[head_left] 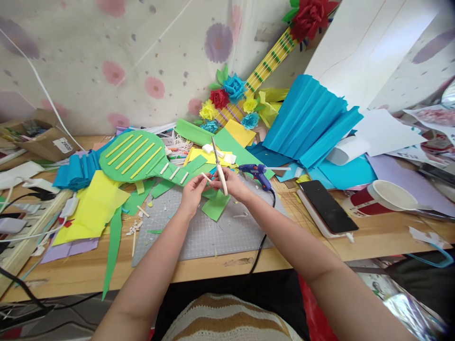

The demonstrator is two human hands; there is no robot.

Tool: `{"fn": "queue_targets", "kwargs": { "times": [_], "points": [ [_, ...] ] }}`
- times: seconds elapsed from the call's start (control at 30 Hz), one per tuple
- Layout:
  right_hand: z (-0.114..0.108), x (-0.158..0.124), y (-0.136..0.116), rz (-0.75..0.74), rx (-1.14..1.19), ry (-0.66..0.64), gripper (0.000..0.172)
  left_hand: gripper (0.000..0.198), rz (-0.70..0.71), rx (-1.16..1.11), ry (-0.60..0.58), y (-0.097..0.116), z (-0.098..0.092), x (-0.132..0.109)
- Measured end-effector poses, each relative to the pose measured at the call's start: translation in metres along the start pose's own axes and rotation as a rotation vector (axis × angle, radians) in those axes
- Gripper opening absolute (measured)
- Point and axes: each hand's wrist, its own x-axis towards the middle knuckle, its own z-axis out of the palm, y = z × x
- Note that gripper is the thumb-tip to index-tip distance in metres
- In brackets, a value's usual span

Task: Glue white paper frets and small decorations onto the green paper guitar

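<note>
1. Above a gray cutting mat point(231, 237), a person's left hand point(192, 193) pinches a short white strip point(206, 177), fingers close together.
2. Beside it, the right hand point(233, 183) grips white-handled scissors point(222, 179), blades pointing toward the wall point(188, 57).
3. Just beyond the left hand lies a green, yellow-striped cutout point(158, 154).

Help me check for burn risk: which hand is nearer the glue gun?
Right. The right hand, holding scissors, is just left of the glue gun; the left hand is farther left, beyond the right hand.
</note>
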Motion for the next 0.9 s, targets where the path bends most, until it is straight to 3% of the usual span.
{"fn": "queue_targets", "kwargs": {
  "times": [0.27, 0.5, 0.67, 0.9],
  "points": [
    [0.001, 0.003, 0.003, -0.001, -0.137, -0.022, 0.053, 0.036, 0.033, 0.023, 0.021, 0.000, 0.002, -0.001],
    [-0.011, -0.007, -0.015, -0.091, -0.793, 0.131, 0.041, 0.022, 0.242, 0.312, 0.104, 0.005, -0.007, 0.000],
    [-0.026, -0.019, -0.028, -0.133, -1.061, 0.033, 0.039, 0.013, 0.383, 0.567, 0.141, 0.007, -0.014, -0.001],
    [-0.035, -0.025, -0.023, -0.202, -1.226, -0.077, 0.042, 0.013, 0.524, 0.720, 0.187, 0.004, -0.016, -0.001]
  ]
}}
